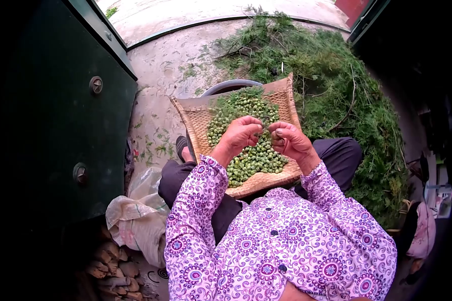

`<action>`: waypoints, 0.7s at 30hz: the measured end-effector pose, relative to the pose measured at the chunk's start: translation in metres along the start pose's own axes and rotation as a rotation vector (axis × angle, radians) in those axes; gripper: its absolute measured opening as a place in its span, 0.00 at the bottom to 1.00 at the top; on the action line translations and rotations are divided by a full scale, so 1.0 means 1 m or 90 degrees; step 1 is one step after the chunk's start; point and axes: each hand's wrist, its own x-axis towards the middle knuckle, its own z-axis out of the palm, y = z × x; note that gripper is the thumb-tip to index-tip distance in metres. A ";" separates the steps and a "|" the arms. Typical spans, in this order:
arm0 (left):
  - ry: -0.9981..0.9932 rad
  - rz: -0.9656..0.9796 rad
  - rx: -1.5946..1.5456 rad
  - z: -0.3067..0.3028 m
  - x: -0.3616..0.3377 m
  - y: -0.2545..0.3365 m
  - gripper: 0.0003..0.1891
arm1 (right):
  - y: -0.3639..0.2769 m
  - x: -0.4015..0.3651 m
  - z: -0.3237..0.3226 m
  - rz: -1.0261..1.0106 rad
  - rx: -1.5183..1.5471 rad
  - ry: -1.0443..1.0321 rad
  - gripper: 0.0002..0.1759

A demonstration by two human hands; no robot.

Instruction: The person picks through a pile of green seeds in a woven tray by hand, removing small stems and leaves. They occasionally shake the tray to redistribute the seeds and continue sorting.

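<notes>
A woven winnowing basket (190,122) rests across my lap, holding a heap of small round green cones (251,168) with bits of leafy sprig (229,106) among them. Over the middle of the heap, my left hand (240,134) is closed in a pinch, thumb against fingers. Close by on the right, my right hand (291,142) is pinched too, its fingertips facing the left ones across a small gap. Whatever lies between the fingertips is too small to make out.
Cut evergreen branches (331,80) are piled on the floor, right and ahead. A basin rim (231,86) shows behind the basket. The dark green door (105,125) stands left, near a pale woven sack (140,213) and split firewood (116,266).
</notes>
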 end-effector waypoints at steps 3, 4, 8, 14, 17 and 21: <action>-0.054 -0.032 0.001 0.001 0.000 -0.008 0.13 | -0.004 0.000 0.004 -0.038 0.062 0.013 0.12; -0.083 -0.049 0.011 0.003 -0.001 -0.009 0.15 | -0.006 0.000 0.004 -0.059 0.091 0.017 0.12; -0.177 -0.029 0.038 0.007 -0.002 -0.015 0.19 | -0.005 0.000 -0.002 -0.070 0.134 0.015 0.13; -0.112 -0.028 0.121 0.003 0.005 -0.023 0.10 | 0.004 0.002 -0.009 -0.089 0.163 0.036 0.13; -0.074 -0.009 0.135 0.008 0.000 -0.015 0.06 | 0.002 0.003 -0.012 -0.066 0.212 -0.004 0.13; 0.020 0.001 0.174 -0.001 0.004 -0.019 0.05 | -0.016 -0.004 -0.013 -0.074 0.343 -0.077 0.14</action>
